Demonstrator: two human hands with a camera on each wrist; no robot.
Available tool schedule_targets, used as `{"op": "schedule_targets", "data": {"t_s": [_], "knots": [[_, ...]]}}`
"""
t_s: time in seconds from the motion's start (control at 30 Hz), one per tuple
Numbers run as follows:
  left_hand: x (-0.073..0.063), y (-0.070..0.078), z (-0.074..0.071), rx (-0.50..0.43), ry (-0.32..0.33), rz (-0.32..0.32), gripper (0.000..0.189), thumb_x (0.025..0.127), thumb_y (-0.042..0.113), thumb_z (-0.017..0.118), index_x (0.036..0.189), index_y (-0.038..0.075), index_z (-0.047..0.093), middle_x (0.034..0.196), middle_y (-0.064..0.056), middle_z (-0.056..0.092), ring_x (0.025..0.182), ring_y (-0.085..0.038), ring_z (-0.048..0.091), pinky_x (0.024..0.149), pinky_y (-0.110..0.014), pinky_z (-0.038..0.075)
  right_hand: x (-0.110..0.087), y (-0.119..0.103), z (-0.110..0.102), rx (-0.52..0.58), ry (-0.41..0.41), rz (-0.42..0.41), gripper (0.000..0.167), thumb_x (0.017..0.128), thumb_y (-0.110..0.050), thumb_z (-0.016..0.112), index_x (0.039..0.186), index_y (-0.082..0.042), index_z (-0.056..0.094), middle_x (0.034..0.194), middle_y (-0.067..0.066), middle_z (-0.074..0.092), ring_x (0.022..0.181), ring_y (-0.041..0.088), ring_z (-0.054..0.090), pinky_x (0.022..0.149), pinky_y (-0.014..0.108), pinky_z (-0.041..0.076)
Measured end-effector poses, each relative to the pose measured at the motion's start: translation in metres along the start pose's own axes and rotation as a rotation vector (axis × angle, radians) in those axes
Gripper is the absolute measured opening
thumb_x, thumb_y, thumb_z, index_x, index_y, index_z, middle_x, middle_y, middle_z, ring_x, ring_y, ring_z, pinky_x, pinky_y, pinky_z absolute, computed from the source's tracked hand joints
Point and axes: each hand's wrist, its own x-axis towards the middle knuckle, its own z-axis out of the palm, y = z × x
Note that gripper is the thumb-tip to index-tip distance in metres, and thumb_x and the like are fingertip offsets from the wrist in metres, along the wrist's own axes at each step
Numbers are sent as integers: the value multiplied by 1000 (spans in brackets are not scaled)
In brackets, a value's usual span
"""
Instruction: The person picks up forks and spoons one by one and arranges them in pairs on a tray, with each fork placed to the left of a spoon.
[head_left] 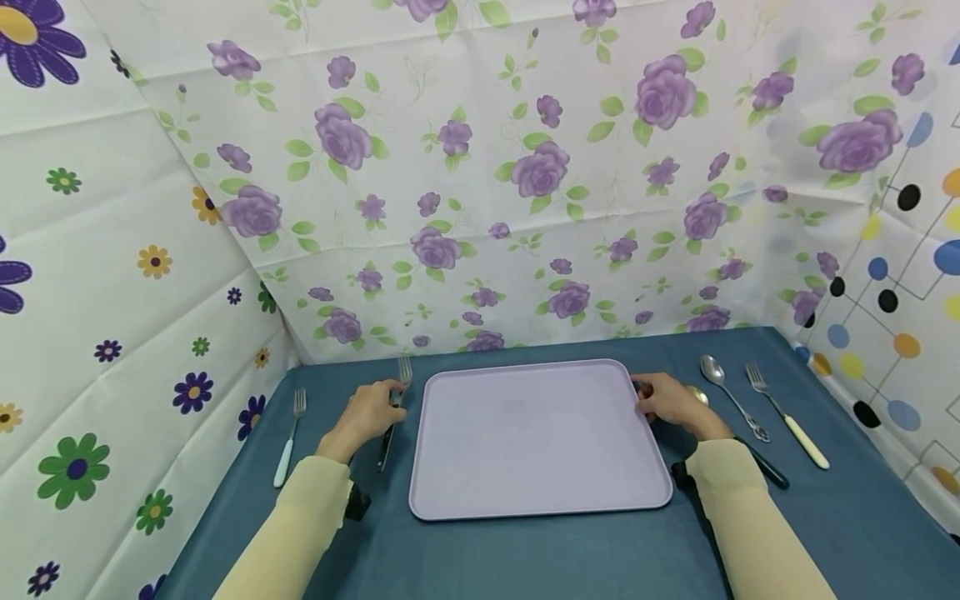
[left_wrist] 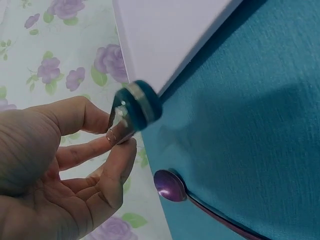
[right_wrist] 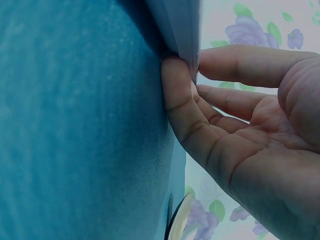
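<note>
Pinching fork (head_left: pixel 386 447) in left hand (head_left: pixel 367 418), beside lilac tray (head_left: pixel 540 442). Gripping tray's right edge with right hand (head_left: pixel 670 402)

Blue tbl (head_left: pixel 540 557) has lilac tray (head_left: pixel 540 442) ctr, blue-hdl fork (head_left: pixel 284 461) L, 2 spoons (head_left: pixel 712 369) & cream-hdl fork (head_left: pixel 807 442) R.

2 arms (head_left: pixel 288 521) outstretched, well apart, left grip (head_left: pixel 366 412) pinching, right grip (head_left: pixel 670 400) pinching

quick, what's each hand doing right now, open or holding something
Left hand: closed, pinching a fork.
Right hand: closed, gripping the right edge of the lilac tray.
</note>
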Motion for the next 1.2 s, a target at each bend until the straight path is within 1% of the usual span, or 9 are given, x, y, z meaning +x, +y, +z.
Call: {"op": "schedule_targets", "data": {"t_s": [0.07,0.17,0.47,0.57,0.73,0.93,1.03,1.13,1.2], "knots": [[1,1,1,-5,-1,4,49,97,12,69,144,0,59,79,-8,64,55,-17,48,53,-31,38,0,0,0,-2,0,3,63,84,9,63,143,23,43,78,8,54,61,19,59,62,35,55],[1,3,2,-9,-1,13,49,97,12,69,144,-1,59,80,-8,65,55,-17,50,52,-31,38,1,2,0,2,4,-1,64,84,10,63,143,23,43,77,8,54,61,19,59,61,35,56],[2,11,6,-13,-7,0,49,97,13,69,143,0,59,84,-8,65,61,-20,55,56,-33,42,0,0,0,16,-1,-24,65,83,10,62,143,25,41,78,9,54,61,17,59,59,32,55],[1,14,6,-15,-9,3,49,97,14,69,144,1,59,83,-8,65,61,-20,55,57,-33,41,1,0,-1,17,-2,-6,65,84,10,62,144,24,41,79,9,54,63,18,58,60,32,55],[-1,18,7,-13,0,27,48,97,13,70,143,0,60,88,-8,68,62,-19,57,57,-33,43,1,1,0,12,-5,2,66,84,9,62,145,24,40,80,9,54,64,19,58,61,32,55],[-3,22,11,2,6,26,47,97,14,71,141,-1,61,90,-9,69,66,-18,60,60,-34,47,0,0,-1,14,-14,4,67,84,9,63,145,24,39,79,9,55,63,19,59,62,35,55],[-4,24,13,1,5,34,47,97,12,72,141,-2,61,80,-9,67,62,-17,58,59,-34,46,-1,0,-2,13,-21,13,67,86,9,63,146,24,37,79,10,55,64,21,59,63,37,55],[-4,26,14,-1,2,43,47,97,11,71,141,-2,61,67,-6,61,55,-15,51,56,-31,41,0,-1,-2,7,-26,26,66,88,9,63,147,23,37,80,10,55,66,21,59,64,36,55],[-4,26,16,-3,1,46,47,96,11,71,141,-2,61,62,-5,58,52,-14,47,54,-30,38,0,0,-2,3,-28,27,66,88,8,63,147,23,37,80,10,55,66,21,59,64,35,55]]}}
